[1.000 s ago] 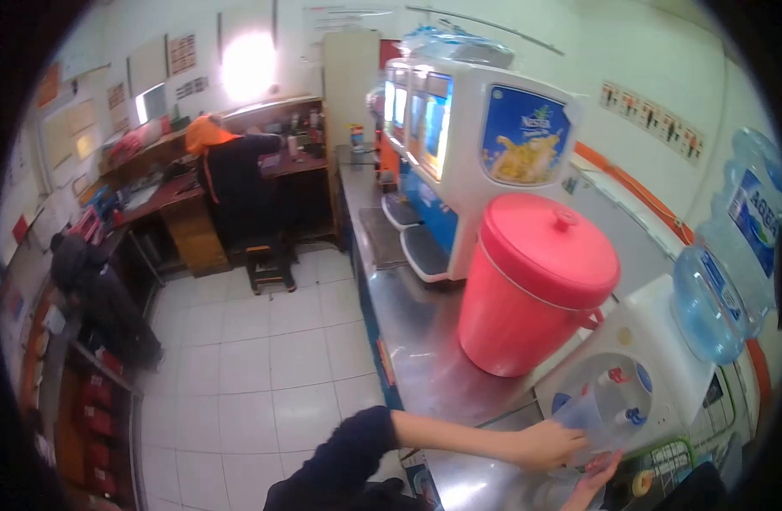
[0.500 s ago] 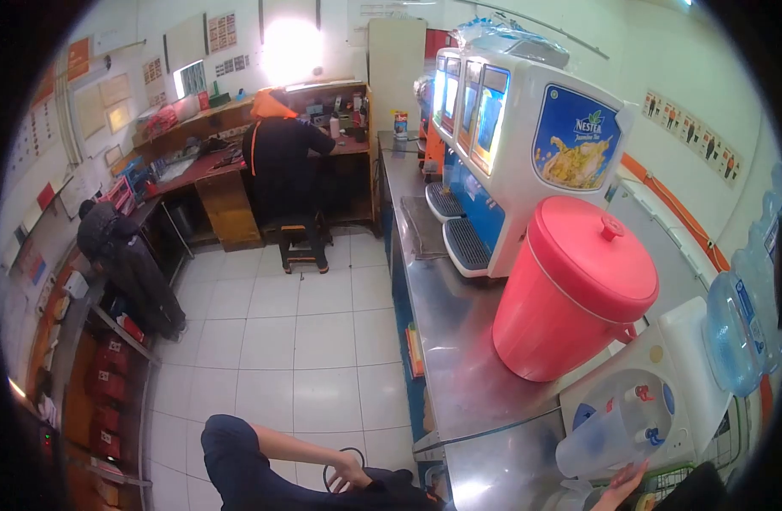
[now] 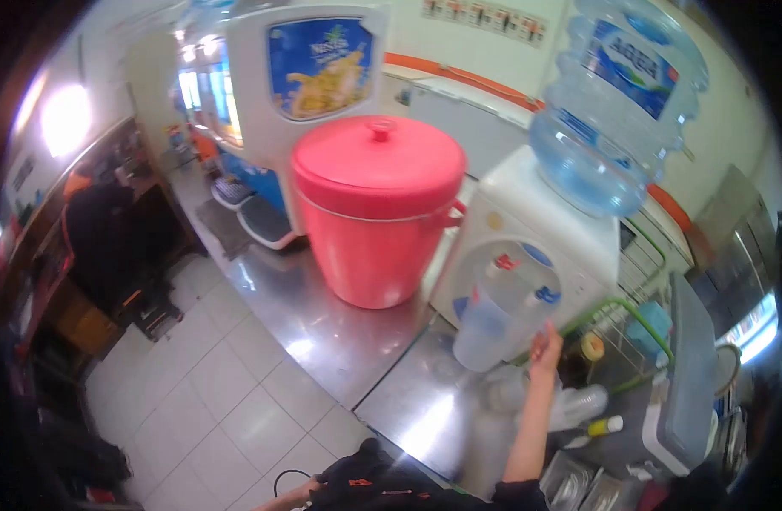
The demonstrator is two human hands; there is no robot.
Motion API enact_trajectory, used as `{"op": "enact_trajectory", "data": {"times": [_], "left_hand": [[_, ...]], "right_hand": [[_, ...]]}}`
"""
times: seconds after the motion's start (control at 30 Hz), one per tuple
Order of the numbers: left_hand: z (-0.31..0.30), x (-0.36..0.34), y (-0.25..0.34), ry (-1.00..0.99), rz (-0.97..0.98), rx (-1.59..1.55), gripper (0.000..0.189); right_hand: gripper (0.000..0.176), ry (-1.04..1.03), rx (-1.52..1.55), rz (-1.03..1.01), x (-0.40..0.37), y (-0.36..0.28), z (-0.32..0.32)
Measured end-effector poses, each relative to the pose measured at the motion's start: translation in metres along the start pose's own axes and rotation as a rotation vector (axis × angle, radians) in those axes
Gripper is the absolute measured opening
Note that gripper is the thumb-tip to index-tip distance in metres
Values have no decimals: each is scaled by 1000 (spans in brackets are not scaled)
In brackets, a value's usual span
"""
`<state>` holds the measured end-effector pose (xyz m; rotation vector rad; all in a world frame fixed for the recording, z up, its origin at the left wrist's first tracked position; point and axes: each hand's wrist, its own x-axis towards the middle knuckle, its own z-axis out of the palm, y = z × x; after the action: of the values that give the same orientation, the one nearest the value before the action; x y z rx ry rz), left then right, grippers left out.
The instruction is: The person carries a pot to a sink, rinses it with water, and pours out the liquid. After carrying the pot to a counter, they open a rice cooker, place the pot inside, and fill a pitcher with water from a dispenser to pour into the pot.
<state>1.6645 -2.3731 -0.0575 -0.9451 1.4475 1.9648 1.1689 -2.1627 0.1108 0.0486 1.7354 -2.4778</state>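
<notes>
Evidently the right hand (image 3: 544,345), centre right, clamps the translucent plastic pitcher (image 3: 491,317) beneath the white water dispenser (image 3: 512,204), where its taps pour.

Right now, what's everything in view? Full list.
bucket with lid: 1, pink, on the counter, left of the water dispenser
water dispenser: 1, white, on the counter, with red and blue taps
water bottle: 1, blue, upended on the water dispenser
pitcher: 1, clear, under the taps
drink machine: 1, white with a blue panel, behind the bucket
counter: 1, steel, along the wall
wire rack: 1, green, right of the water dispenser
co-worker: 1, black top and orange hood, far left
floor: white tiles, lower left
left hand: at the bottom edge, barely in view
right hand: raised at the pitcher's right side below the blue tap, grip unclear
</notes>
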Motion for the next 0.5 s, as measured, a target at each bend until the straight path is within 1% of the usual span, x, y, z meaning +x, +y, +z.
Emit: {"op": "enact_trajectory", "data": {"times": [0.07,0.13,0.17,0.23,0.3,0.4,0.47,0.5], "left_hand": [[7,0,10,-30,-31,-39,56],[12,3,25,-76,-68,-55,55],[14,5,31,-98,-90,-66,55],[21,8,44,-136,-144,-98,54],[27,10,52,-174,-191,-115,54],[33,12,61,-214,-245,-126,53],[37,14,62,-234,-270,-130,53],[39,13,63,-244,-279,-129,52]], "right_hand": [[38,35,-7,-6,-1,0,-1],[38,-24,-7,-14,-2,1,-4],[38,-3,-8,-15,-4,1,-6],[38,-71,16,-32,-6,0,-7],[39,-53,11,-34,-3,2,-6],[39,31,43,13,-7,4,4],[24,38,81,35,-6,7,8],[24,44,84,33,-6,8,9]]}}
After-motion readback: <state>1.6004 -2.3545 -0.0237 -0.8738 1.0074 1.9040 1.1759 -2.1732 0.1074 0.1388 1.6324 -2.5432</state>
